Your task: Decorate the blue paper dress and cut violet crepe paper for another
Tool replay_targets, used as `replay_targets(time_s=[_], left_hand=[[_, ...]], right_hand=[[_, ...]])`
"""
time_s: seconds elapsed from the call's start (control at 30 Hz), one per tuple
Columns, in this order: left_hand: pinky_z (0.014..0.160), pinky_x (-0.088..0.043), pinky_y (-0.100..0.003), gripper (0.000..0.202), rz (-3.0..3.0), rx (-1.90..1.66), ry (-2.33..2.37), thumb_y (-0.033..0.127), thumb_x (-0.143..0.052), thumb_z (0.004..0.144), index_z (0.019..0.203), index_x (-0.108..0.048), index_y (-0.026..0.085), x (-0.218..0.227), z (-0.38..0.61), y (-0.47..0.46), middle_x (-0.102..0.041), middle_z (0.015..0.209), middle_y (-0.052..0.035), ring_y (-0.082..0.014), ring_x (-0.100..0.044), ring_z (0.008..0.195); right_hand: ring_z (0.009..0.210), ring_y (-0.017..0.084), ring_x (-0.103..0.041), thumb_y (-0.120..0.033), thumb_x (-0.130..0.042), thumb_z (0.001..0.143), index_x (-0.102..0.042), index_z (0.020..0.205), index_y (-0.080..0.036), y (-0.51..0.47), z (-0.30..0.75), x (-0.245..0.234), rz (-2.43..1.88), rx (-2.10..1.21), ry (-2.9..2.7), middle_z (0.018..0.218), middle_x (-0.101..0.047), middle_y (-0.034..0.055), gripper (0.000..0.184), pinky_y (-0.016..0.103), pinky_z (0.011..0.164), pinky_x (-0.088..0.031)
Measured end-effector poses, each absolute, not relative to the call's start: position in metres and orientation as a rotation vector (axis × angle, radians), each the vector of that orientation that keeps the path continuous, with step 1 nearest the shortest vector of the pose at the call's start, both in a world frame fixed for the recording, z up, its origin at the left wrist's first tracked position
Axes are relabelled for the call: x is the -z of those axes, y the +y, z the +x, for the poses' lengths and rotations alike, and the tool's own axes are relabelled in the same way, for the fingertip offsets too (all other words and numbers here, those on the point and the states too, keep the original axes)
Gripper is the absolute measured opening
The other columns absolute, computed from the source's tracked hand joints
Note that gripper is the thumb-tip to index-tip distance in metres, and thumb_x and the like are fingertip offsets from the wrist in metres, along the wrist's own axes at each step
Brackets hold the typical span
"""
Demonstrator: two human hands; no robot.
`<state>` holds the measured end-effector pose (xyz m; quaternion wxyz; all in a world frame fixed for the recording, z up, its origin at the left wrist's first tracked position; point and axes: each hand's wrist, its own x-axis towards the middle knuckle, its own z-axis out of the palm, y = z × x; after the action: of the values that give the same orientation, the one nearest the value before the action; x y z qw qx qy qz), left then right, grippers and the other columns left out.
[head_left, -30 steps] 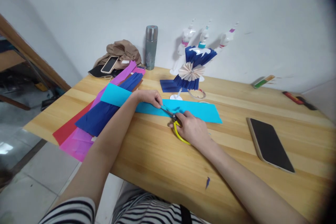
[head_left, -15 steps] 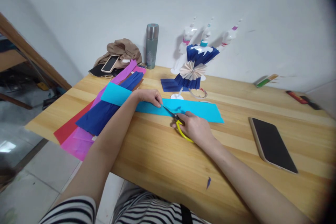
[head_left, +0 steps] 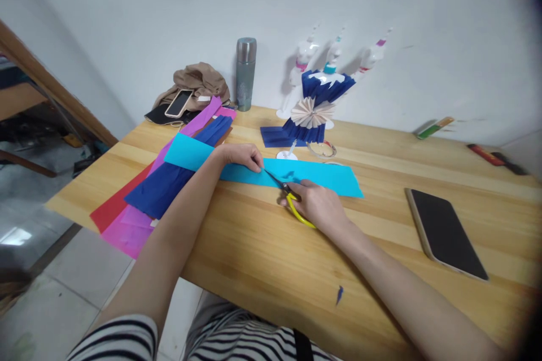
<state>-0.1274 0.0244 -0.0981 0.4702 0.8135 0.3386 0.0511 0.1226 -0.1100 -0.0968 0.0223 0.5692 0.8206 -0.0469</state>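
A long strip of cyan paper (head_left: 330, 176) lies across the wooden table (head_left: 262, 248). My left hand (head_left: 242, 155) presses on the strip, fingers bent down with their tips pinching the paper beside the blades. My right hand (head_left: 319, 206) is closed round yellow-handled scissors (head_left: 292, 200), whose dark blades point left and up into the lower edge of the cyan strip, just right of my left fingertips.
Red, pink, purple and dark blue sheets (head_left: 144, 194) overhang the left table edge. At the back stand a grey flask (head_left: 245, 73), a pleated blue paper figure (head_left: 315, 107) with white bottles, and a bag with a phone (head_left: 178, 102). A tablet (head_left: 446, 234) lies right.
The scissors and my right hand have crept slightly left and up along the cyan strip towards my left fingertips. My left hand has stayed put.
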Motion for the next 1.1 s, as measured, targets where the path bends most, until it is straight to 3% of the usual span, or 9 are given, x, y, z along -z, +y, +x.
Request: replay_targets(time_s=[0.27,1.1], left_hand=[[0.071,-0.046,-0.023,0.014,2.0,-0.117,0.873,0.027,-0.076,0.069,0.078,-0.079,0.018,0.1,-0.128,0.025,-0.077,0.079,-0.0013,-0.015,-0.063,0.075],[0.066,-0.044,-0.023,0.012,1.929,-0.201,0.821,0.026,-0.082,0.063,0.072,-0.08,0.018,0.108,-0.128,0.03,-0.075,0.07,-0.0005,-0.0142,-0.061,0.066]], right_hand=[[0.082,0.024,-0.069,-0.055,-0.051,0.098,-0.076,0.117,-0.029,-0.109,0.125,0.101,1.78,0.151,2.592,0.101,-0.075,0.0088,0.041,0.029,0.057,-0.029],[0.072,0.022,-0.062,-0.055,-0.058,0.094,-0.076,0.115,-0.026,-0.11,0.121,0.11,1.842,0.172,2.653,0.098,-0.069,0.0098,0.04,0.029,0.057,-0.027]])
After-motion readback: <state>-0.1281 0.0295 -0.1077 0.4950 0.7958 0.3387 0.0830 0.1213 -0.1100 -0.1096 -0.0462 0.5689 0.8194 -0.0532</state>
